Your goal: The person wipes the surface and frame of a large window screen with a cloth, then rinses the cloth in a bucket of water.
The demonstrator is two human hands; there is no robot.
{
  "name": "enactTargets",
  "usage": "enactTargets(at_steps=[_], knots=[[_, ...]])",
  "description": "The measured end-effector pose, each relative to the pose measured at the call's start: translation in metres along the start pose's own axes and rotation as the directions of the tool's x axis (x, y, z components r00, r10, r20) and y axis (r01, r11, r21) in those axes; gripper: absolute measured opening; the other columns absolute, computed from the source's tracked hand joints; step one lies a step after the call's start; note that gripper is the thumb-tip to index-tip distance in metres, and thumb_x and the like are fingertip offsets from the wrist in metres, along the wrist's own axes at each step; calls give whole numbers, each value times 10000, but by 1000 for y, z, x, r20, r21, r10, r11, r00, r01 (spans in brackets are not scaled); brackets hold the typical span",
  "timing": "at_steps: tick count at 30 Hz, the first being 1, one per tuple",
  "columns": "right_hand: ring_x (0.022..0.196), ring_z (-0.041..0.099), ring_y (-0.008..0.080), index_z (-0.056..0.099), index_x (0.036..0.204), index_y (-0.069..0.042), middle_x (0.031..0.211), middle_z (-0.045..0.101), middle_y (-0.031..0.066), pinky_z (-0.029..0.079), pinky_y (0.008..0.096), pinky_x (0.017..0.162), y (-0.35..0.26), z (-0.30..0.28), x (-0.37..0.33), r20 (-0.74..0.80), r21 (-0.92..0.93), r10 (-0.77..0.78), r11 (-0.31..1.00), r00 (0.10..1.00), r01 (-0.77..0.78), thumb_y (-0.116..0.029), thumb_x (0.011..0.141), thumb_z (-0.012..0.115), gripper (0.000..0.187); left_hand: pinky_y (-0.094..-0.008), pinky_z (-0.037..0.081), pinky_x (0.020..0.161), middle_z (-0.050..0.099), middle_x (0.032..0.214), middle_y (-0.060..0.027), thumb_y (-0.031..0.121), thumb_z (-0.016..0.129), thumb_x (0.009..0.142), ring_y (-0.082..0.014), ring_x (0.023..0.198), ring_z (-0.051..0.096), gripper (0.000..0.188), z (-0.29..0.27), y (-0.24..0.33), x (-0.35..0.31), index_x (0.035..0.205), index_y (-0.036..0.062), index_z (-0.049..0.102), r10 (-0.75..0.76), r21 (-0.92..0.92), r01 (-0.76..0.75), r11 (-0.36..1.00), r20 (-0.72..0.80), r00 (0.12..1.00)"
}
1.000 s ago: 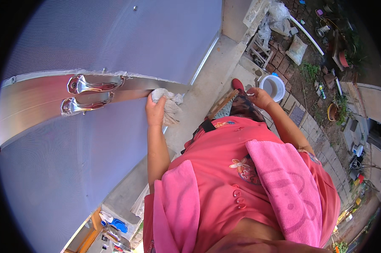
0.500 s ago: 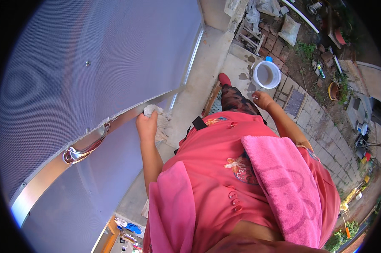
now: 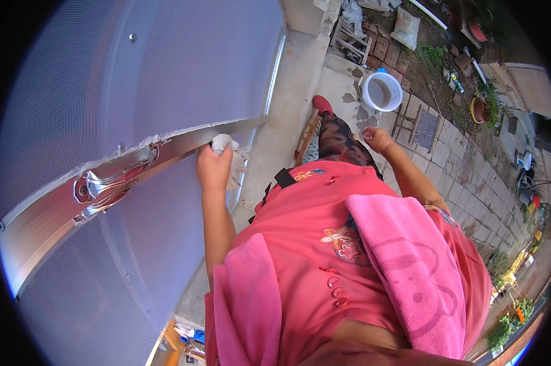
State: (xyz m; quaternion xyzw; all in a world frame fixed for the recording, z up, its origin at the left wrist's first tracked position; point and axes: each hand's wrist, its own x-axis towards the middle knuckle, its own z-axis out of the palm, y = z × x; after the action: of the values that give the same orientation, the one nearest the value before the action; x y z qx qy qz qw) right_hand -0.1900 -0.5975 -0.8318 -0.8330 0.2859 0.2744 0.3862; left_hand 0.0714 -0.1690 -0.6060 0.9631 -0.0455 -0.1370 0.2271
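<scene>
My left hand [image 3: 213,168] is closed round a whitish-grey cloth [image 3: 224,144], whose loose end hangs down beside it. Cloth and fingers are against the metal edge [image 3: 187,143] of a screen door [image 3: 190,67], to the right of its shiny handle [image 3: 113,183]. Over the paved ground on the right, my right hand [image 3: 379,140] is held away from my body with its fingers curled in; I see nothing in it. A pink towel [image 3: 409,268] hangs over my shoulders, apart from both hands.
A white bucket [image 3: 382,91] of murky water stands on the paving beyond my right hand, with wet patches beside it. Near my red shoe [image 3: 323,105] is a wooden-edged board [image 3: 307,143]. A stuffed sack [image 3: 405,28] and bricks lie farther off.
The door edge has turned in view, and more of the handle shows on both faces. My left hand stays at the edge with the cloth bunched higher. The right hand barely moved.
</scene>
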Motion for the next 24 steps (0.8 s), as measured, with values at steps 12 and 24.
enactTargets(at_steps=[12,24], knots=[[953,715,312,707,1124,-87,1006,743,155,567,389,876,-15,16,-34,-108,-18,-28,999,994,26,-189,869,612,291,-484,470,1015,591,1298,-245,315,789,783,-445,1204,557,616,20,-8,-5,1276,12,577,247,13,-246,969,-18,969],[1009,673,293,661,1251,-102,1104,699,144,549,399,903,-189,-47,-52,-116,260,-372,883,921,390,-180,868,683,392,-490,530,908,666,1202,-234,467,727,842,-421,1100,638,580,26,31,-24,1233,51,627,218,211,-242,947,133,967]])
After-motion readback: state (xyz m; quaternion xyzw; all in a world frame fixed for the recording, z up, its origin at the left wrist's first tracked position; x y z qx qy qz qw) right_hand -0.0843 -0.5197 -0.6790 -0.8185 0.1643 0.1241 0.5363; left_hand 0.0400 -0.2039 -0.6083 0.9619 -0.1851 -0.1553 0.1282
